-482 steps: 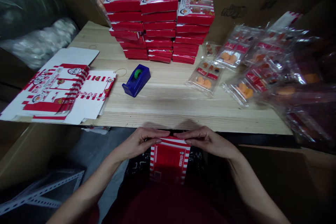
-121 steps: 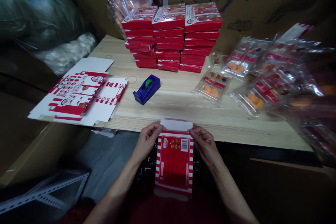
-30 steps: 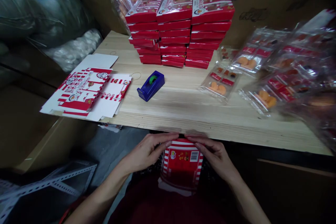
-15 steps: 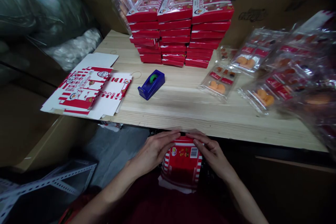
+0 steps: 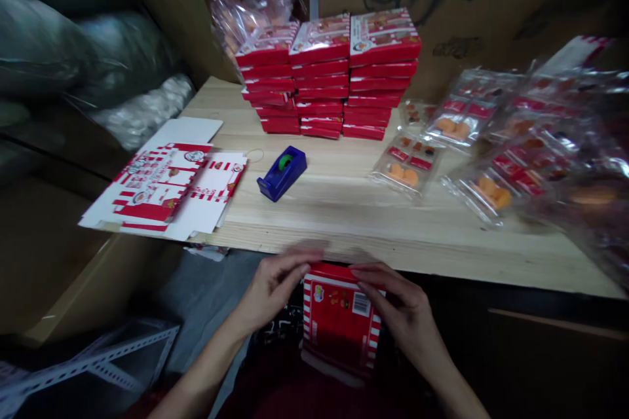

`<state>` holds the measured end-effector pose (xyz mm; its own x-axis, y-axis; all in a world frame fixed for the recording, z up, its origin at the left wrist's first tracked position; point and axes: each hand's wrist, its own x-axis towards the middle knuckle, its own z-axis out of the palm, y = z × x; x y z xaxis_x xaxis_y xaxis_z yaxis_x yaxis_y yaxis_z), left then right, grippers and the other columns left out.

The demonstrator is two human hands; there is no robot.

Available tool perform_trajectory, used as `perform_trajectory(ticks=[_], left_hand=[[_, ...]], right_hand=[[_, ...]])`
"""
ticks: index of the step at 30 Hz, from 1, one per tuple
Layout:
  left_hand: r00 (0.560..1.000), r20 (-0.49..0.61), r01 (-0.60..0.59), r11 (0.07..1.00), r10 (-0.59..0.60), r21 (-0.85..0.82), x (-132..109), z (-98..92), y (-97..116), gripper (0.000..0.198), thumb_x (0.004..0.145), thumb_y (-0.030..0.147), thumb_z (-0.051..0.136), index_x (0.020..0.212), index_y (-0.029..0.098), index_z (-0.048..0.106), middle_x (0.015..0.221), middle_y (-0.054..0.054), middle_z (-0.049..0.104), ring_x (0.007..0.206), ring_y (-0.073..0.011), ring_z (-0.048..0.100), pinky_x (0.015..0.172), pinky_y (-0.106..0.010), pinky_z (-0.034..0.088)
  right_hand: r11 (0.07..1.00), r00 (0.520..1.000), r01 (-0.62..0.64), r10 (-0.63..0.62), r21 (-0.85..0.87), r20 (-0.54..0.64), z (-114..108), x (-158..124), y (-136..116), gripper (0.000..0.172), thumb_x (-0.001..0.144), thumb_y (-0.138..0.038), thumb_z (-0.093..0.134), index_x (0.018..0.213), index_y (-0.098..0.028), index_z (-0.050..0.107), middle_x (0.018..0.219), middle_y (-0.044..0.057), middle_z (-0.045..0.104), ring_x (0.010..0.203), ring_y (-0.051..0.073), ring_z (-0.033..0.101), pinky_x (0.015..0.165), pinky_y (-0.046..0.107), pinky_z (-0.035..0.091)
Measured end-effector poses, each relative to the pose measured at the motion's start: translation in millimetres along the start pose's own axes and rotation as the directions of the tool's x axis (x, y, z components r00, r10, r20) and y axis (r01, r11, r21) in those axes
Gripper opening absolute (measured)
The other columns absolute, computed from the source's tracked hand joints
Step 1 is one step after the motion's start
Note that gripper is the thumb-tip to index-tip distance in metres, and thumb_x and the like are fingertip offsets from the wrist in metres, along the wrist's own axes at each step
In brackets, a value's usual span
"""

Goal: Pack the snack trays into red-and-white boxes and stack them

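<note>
A red-and-white striped cardboard box (image 5: pixel 339 321) is in front of my body, below the table's front edge, its barcode side facing up. My right hand (image 5: pixel 400 301) grips its upper right corner, thumb on the printed face and index finger along the top edge. At the upper left corner is my left hand (image 5: pixel 275 285), fingers stretched out and slightly blurred, the thumb tip at the corner. A pale flap shows at the box's lower end, partly in shadow.
Stacked red boxes (image 5: pixel 322 88) stand at the table's back. A blue tape dispenser (image 5: pixel 282 173) sits mid-table. Flat printed cartons (image 5: pixel 162 183) lie left; clear packs of toy food (image 5: pixel 403 163) lie right. Grey bags (image 5: pixel 128 52) and a metal frame (image 5: pixel 98 360) are on the left.
My left hand has drawn left off the box's top edge, its fingers lifting away. The box's top edge now looks folded over. The view has tilted up slightly.
</note>
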<state>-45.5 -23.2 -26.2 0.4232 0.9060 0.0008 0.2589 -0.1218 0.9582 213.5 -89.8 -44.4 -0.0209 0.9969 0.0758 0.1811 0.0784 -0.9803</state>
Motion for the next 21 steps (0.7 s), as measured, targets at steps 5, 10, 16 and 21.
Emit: perform_trajectory(ticks=[5, 10, 16, 21], left_hand=[[0.822, -0.567, 0.119, 0.958, 0.054, 0.263, 84, -75.8, -25, 0.035, 0.089, 0.034, 0.071, 0.122, 0.022, 0.069, 0.153, -0.013, 0.054, 0.146, -0.0296, 0.044, 0.118, -0.046, 0.037], [0.876, -0.441, 0.273, 0.954, -0.194, 0.124, 142, -113.4, -41, 0.026, 0.074, 0.04, 0.08, 0.067, 0.017, 0.071, 0.072, -0.007, 0.071, 0.089, -0.0295, 0.069, 0.083, -0.039, 0.052], [0.872, -0.409, 0.258, 0.962, -0.27, -0.087, 144, -100.3, -38, 0.031, 0.065, 0.045, 0.083, 0.065, 0.015, 0.074, 0.091, -0.013, 0.078, 0.089, -0.027, 0.069, 0.071, -0.033, 0.049], [0.877, -0.391, 0.202, 0.952, -0.28, -0.229, 131, -100.9, -35, 0.039, 0.061, 0.05, 0.085, 0.075, 0.014, 0.078, 0.133, -0.02, 0.071, 0.108, -0.0323, 0.068, 0.071, -0.035, 0.053]], right_hand=[[0.999, 0.998, 0.032, -0.031, 0.016, -0.055, 0, 12, 19, 0.016, 0.092, -0.036, 0.074, 0.105, -0.037, 0.083, 0.107, 0.006, 0.081, 0.103, 0.028, 0.075, 0.089, 0.045, 0.063], [0.998, 0.997, 0.066, -0.066, 0.009, -0.026, 2, 9, 16, 0.014, 0.092, -0.035, 0.073, 0.102, -0.039, 0.082, 0.106, 0.004, 0.082, 0.105, 0.028, 0.076, 0.089, 0.045, 0.064], [0.996, 0.994, 0.085, -0.084, 0.013, -0.074, -3, 4, 13, 0.014, 0.091, -0.035, 0.074, 0.101, -0.039, 0.083, 0.105, 0.004, 0.082, 0.103, 0.027, 0.077, 0.089, 0.043, 0.064], [0.999, 0.996, 0.047, -0.048, -0.013, -0.079, -7, 7, 11, 0.012, 0.09, -0.04, 0.074, 0.097, -0.037, 0.084, 0.104, 0.005, 0.082, 0.1, 0.028, 0.077, 0.09, 0.044, 0.064]])
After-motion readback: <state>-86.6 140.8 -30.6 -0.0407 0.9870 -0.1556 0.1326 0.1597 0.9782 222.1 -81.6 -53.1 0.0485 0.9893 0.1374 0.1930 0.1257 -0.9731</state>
